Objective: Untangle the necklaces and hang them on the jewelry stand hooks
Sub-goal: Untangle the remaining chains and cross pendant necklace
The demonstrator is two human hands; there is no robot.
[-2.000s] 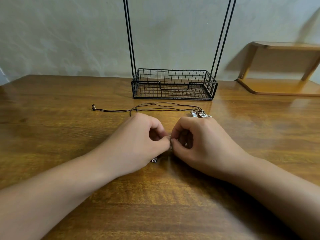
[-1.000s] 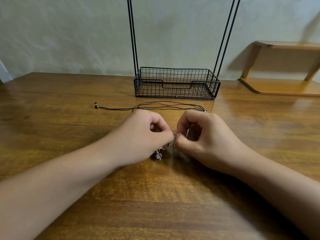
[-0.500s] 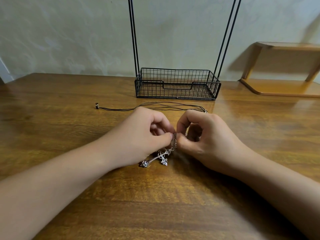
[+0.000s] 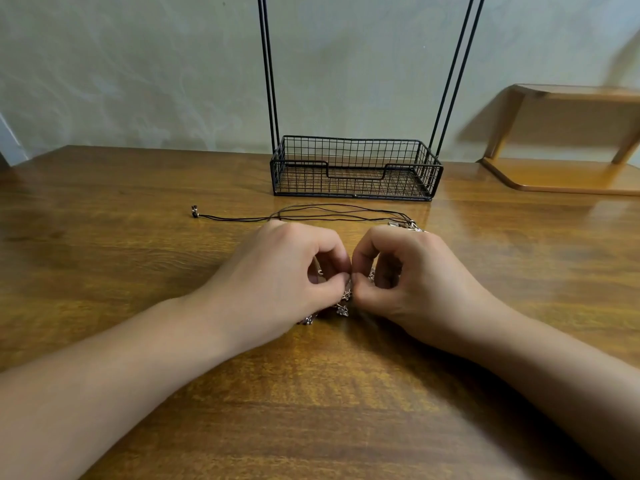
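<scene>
My left hand (image 4: 277, 275) and my right hand (image 4: 415, 282) meet at the middle of the table, fingertips together, both pinching a silver chain necklace (image 4: 346, 295). Its small silver pendants (image 4: 341, 310) dangle and touch the wood just below the fingertips. A black cord necklace (image 4: 329, 214) lies stretched across the table behind my hands, its knotted end at the left and its metal clasp (image 4: 410, 225) beside my right knuckles. The black wire jewelry stand (image 4: 353, 168) stands at the back; its thin uprights rise out of the frame, so its hooks are hidden.
A wooden table (image 4: 138, 254) spreads to both sides and toward me. A low wooden shelf (image 4: 568, 174) sits at the back right against the pale wall. The stand's basket base holds nothing visible.
Both hands lifted slightly and kept working the silver chain between the fingertips. The pendants came out from under my left hand and now hang closer beneath the fingers. The cord necklace stayed put.
</scene>
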